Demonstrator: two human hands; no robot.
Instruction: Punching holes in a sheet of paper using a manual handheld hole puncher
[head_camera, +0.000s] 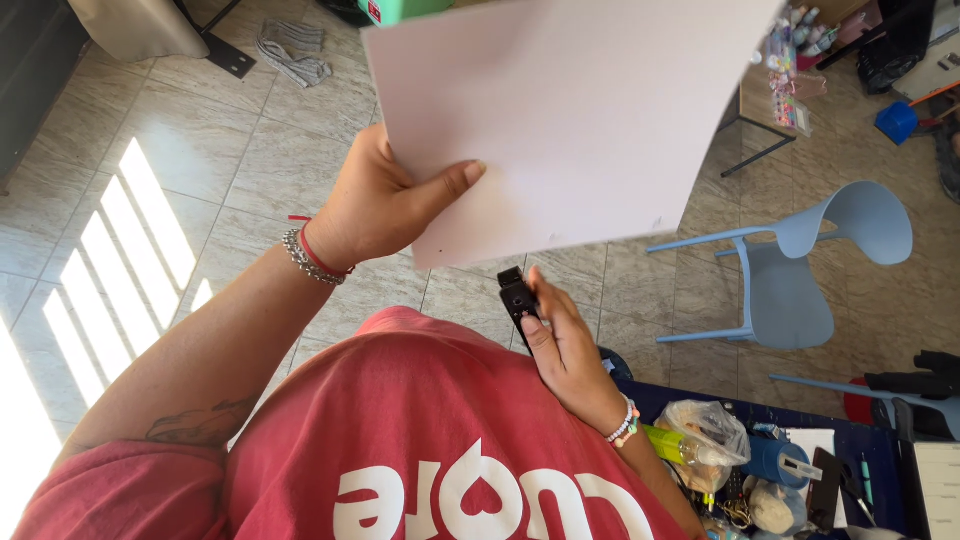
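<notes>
Head view: our left hand (375, 205) pinches a large pale pink paper sheet (570, 120) by one corner; our right hand (565, 345) grips a small black cutter (517, 297). Held so loosely, we judge the sheet could buckle or slip.

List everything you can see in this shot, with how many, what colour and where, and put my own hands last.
sheet of paper: one, pale pink-white, held up at top centre
small device: one, black, below the sheet's lower edge
chair: one, light blue, on the tiled floor at right
table: one, dark blue top, lower right, cluttered
plastic bag: one, clear, on the table
cloth: one, grey, crumpled on the floor at top left
shirt: one, red with white lettering, bottom centre
left hand: grips the sheet's lower left corner, bracelets at the wrist
right hand: holds the small device, beaded bracelet at the wrist
</notes>
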